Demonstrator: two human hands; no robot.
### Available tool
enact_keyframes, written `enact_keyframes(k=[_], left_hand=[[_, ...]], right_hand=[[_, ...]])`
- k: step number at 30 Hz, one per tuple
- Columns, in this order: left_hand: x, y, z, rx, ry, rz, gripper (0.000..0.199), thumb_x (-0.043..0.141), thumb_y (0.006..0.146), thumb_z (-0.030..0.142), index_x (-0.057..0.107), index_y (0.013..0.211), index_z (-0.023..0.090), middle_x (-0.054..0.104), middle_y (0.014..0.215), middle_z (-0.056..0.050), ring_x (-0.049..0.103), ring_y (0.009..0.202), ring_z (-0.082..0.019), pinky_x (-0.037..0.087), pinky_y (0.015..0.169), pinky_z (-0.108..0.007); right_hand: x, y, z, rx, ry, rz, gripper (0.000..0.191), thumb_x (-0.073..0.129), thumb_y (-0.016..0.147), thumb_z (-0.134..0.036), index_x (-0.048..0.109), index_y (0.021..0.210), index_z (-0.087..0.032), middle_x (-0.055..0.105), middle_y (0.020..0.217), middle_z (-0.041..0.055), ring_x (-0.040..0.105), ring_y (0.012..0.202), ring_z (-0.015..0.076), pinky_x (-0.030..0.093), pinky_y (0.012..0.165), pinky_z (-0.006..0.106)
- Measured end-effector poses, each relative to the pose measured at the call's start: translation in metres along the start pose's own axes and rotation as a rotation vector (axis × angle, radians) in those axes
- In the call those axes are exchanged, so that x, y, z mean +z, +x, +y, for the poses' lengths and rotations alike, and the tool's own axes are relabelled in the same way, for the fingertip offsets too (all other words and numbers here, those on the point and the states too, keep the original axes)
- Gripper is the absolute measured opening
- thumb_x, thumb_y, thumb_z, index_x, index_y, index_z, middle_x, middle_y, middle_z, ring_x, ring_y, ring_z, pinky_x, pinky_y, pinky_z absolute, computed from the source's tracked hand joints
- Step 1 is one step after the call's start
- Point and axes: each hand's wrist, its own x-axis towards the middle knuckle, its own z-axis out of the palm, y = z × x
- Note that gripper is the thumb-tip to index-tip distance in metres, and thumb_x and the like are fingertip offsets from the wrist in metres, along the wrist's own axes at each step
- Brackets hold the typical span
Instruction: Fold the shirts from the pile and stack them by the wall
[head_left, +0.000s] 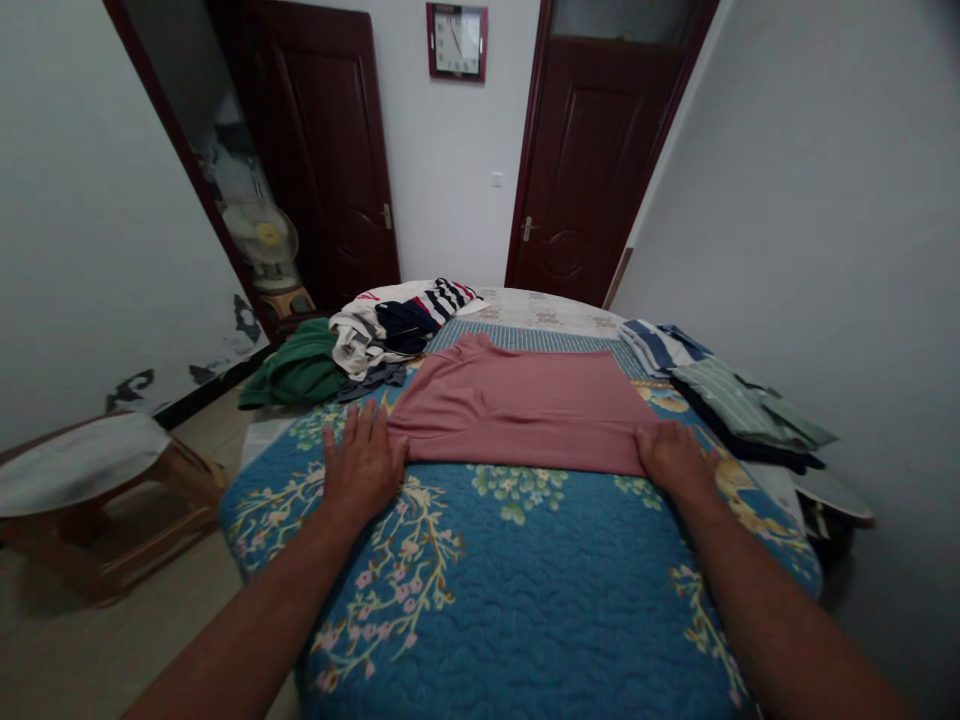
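Note:
A pink garment (540, 405), perhaps a shirt, lies spread over the blue floral quilt (525, 580), with a straight folded edge along its near side. Soft wrinkles run across its left part. My left hand (364, 460) rests at the near left corner, fingers stretched out and the thumb touching the cloth. At the opposite near corner, my right hand (675, 460) has its fingers closed on the fabric. The fingertips of that hand are partly hidden.
Crumpled clothes, including a green one (296, 365) and a striped one (446, 303), lie at the far left. Folded clothes (750, 405) are stacked on the right, by the wall. A wooden stool (82, 460) stands left of the quilt-covered table.

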Motion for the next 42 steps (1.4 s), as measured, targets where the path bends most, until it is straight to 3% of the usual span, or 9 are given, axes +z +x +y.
enact_keyframes(k=[2,4,7,10,14,17,23,37,42], left_hand=[[0.0,-0.003,0.009,0.131,-0.048,0.039,0.066,0.041,0.108,0.043,0.04,0.169,0.016,0.034,0.177,-0.018,0.02,0.168,-0.038,0.013,0.134,-0.067],[0.003,-0.007,0.015,0.237,-0.089,-0.025,0.065,0.042,0.108,0.045,0.044,0.167,0.018,0.04,0.175,-0.016,0.026,0.167,-0.036,0.018,0.135,-0.06],[0.01,-0.012,0.018,0.304,-0.099,-0.175,0.066,0.044,0.108,0.053,0.049,0.164,0.018,0.046,0.171,-0.016,0.037,0.162,-0.036,0.022,0.134,-0.058],[0.01,-0.016,0.016,0.293,-0.075,-0.224,0.068,0.046,0.107,0.056,0.05,0.164,0.019,0.043,0.174,-0.016,0.035,0.163,-0.038,0.02,0.135,-0.059],[0.001,-0.02,0.015,0.214,-0.031,-0.207,0.065,0.049,0.106,0.057,0.054,0.162,0.022,0.044,0.173,-0.018,0.034,0.163,-0.04,0.018,0.134,-0.061],[-0.004,-0.021,0.017,0.159,0.015,-0.221,0.066,0.049,0.107,0.054,0.053,0.162,0.018,0.044,0.172,-0.022,0.034,0.163,-0.041,0.02,0.133,-0.06],[0.0,-0.02,0.015,0.164,0.053,-0.233,0.07,0.049,0.106,0.055,0.053,0.162,0.012,0.043,0.17,-0.028,0.036,0.161,-0.043,0.023,0.131,-0.058],[0.005,-0.014,0.007,0.034,0.139,-0.223,0.084,0.042,0.104,0.062,0.049,0.16,-0.001,0.05,0.161,-0.035,0.043,0.154,-0.049,0.032,0.125,-0.058],[0.006,-0.009,0.0,-0.08,0.166,-0.21,0.085,0.04,0.103,0.063,0.051,0.156,-0.002,0.056,0.151,-0.038,0.05,0.147,-0.051,0.037,0.119,-0.061]], right_hand=[[-0.008,-0.012,-0.022,-0.083,0.017,0.104,0.07,0.028,0.109,-0.05,0.048,0.159,-0.006,0.044,0.166,0.0311,0.035,0.159,0.0416,0.022,0.126,0.072],[-0.013,-0.027,-0.053,-0.24,0.051,0.137,0.069,0.031,0.109,-0.047,0.043,0.164,-0.006,0.039,0.171,0.0276,0.028,0.163,0.0384,0.017,0.131,0.067],[-0.014,-0.056,-0.107,-0.549,0.147,0.07,0.067,0.035,0.11,-0.046,0.041,0.167,-0.012,0.035,0.176,0.0193,0.025,0.166,0.0326,0.018,0.133,0.059],[-0.015,-0.083,-0.156,-0.794,0.237,-0.046,0.067,0.039,0.11,-0.048,0.041,0.168,-0.016,0.033,0.178,0.0147,0.024,0.167,0.0305,0.016,0.135,0.056],[-0.022,-0.102,-0.197,-0.86,0.282,-0.181,0.07,0.04,0.111,-0.054,0.038,0.171,-0.017,0.027,0.18,0.0125,0.021,0.168,0.0299,0.013,0.136,0.058],[-0.025,-0.101,-0.206,-0.816,0.274,-0.247,0.073,0.038,0.111,-0.057,0.036,0.172,-0.017,0.025,0.181,0.0118,0.019,0.168,0.03,0.015,0.135,0.057],[-0.016,-0.073,-0.172,-0.663,0.19,-0.224,0.076,0.032,0.111,-0.061,0.037,0.172,-0.015,0.031,0.178,0.014,0.025,0.166,0.0334,0.014,0.134,0.058],[0.014,0.02,0.009,-0.135,-0.005,-0.172,0.08,0.021,0.11,-0.065,0.042,0.167,-0.013,0.034,0.176,0.0197,0.031,0.162,0.04,0.025,0.127,0.07],[0.024,0.036,0.038,-0.058,0.025,-0.128,0.075,0.022,0.11,-0.061,0.049,0.16,-0.012,0.043,0.17,0.0231,0.039,0.157,0.0405,0.03,0.124,0.071]])
